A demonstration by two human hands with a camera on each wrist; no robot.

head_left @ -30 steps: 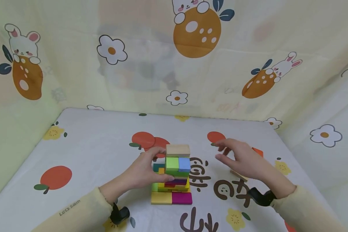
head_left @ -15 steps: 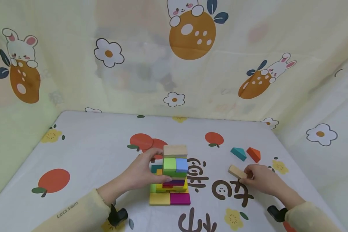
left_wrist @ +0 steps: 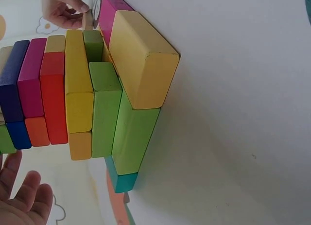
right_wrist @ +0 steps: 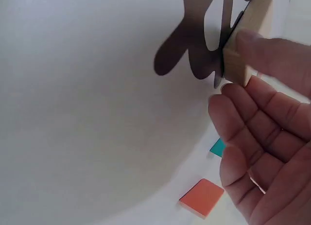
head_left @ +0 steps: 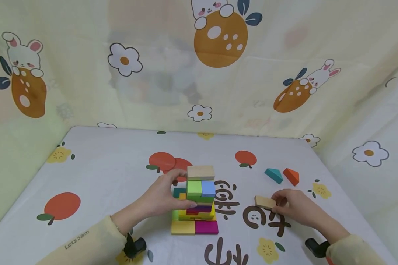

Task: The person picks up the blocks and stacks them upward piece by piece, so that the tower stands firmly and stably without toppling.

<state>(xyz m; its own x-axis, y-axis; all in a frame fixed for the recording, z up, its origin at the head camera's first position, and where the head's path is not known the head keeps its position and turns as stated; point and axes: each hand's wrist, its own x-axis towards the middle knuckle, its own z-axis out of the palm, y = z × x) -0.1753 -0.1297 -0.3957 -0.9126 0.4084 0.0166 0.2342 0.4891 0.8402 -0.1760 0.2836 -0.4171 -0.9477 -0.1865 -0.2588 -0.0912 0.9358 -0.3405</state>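
A stack of coloured wooden blocks [head_left: 199, 198] stands in the middle of the table, topped by a plain wooden block [head_left: 201, 172]; the left wrist view shows its layers [left_wrist: 92, 98] from the side. My left hand [head_left: 167, 195] is curled against the stack's left side, steadying it. My right hand [head_left: 293, 208] pinches one end of a plain wooden block [head_left: 264, 202] low over the table, right of the stack. The right wrist view shows that block [right_wrist: 248, 40] between thumb and fingers.
A teal block [head_left: 273, 175] and an orange block [head_left: 291, 176] lie on the table beyond my right hand, also seen as the orange block [right_wrist: 202, 198] near the palm. Printed cloth covers the table [head_left: 103, 169] and walls on three sides.
My right hand drew back from near the stack to the plain block at the right, took hold of it and shifted it slightly leftward. The left hand stayed on the stack.
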